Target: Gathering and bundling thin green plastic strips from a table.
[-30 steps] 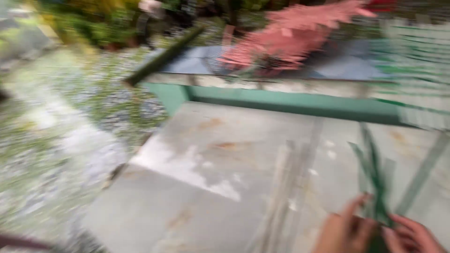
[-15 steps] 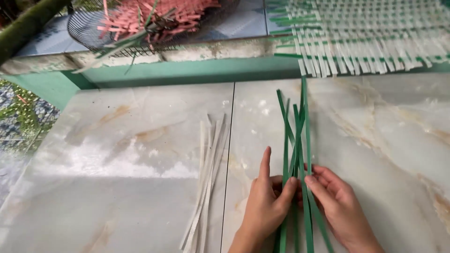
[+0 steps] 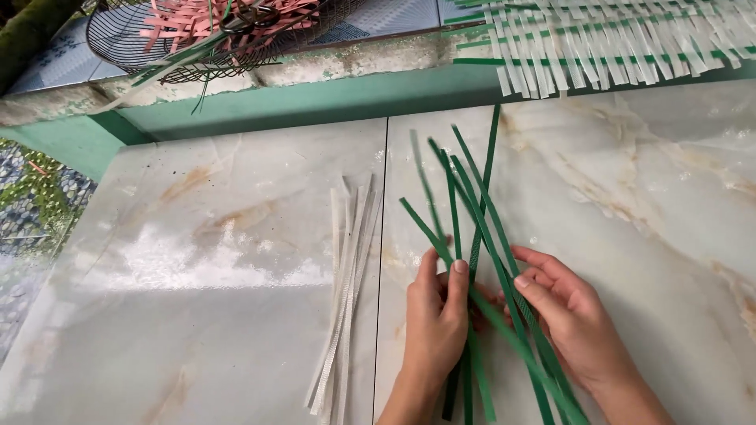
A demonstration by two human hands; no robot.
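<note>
**A:** ok so what's going on with the hands here?

**B:** Both are down on the marble-look tile floor (image 3: 630, 197), working a bundle of green strips (image 3: 465, 228). The left hand (image 3: 437, 323) lies on top of the strips, fingers together and pointing up the tile, pressing them flat. The right hand (image 3: 571, 315) comes in from the side, fingers curled loosely with the tips on the strips. Can't tell if it's actually pinching one or just resting there.

**A:** and the strips themselves?

**B:** Fanned out, crossing each other under the hands, with the far ends spreading toward the green ledge (image 3: 315, 102). The lower ends run past the wrists to the bottom edge.

**A:** anything else around?

**B:** A pile of white strips (image 3: 346, 283) lies just left of the left hand, not touching it. Up top right sits a half-woven white and green mat (image 3: 614, 39), and top left a wire basket (image 3: 126, 47) full of pink strips (image 3: 228, 20).
</note>
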